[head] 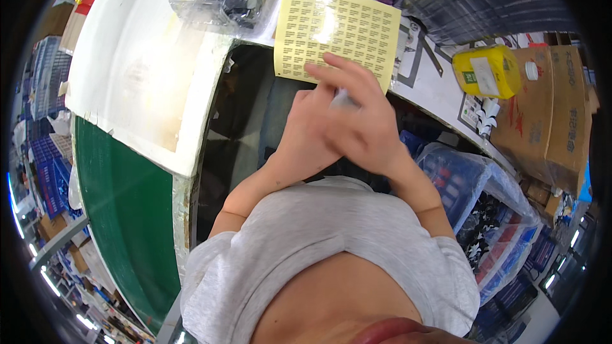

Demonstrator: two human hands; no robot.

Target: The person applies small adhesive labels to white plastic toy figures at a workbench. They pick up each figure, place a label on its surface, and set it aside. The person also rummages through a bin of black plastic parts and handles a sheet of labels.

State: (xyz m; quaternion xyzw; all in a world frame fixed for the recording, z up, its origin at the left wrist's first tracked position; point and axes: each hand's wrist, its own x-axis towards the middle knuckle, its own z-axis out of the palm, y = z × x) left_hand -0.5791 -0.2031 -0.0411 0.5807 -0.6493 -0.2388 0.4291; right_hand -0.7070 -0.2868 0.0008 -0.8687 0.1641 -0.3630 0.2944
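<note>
My left hand (308,126) and my right hand (370,117) are brought together in front of my chest, overlapping and blurred by motion. Between them shows a small whitish piece (345,99), at the fingers of my left hand; its shape is mostly hidden. The right hand's fingers reach over the left, and its grip is unclear. Just beyond the fingertips lies a yellow sheet of small printed labels (337,24), glossy with glare, its near edge jutting over the table edge. Farther off, a clear plastic tray (201,5) holds dark and shiny small parts.
A yellow plastic jug (485,71) and cardboard box (540,114) stand at the right. Silvery parts (486,117) lie by the table's edge. Below is a plastic-lined blue crate (449,177) with black parts. A white surface (129,48) and green panel (129,200) extend left.
</note>
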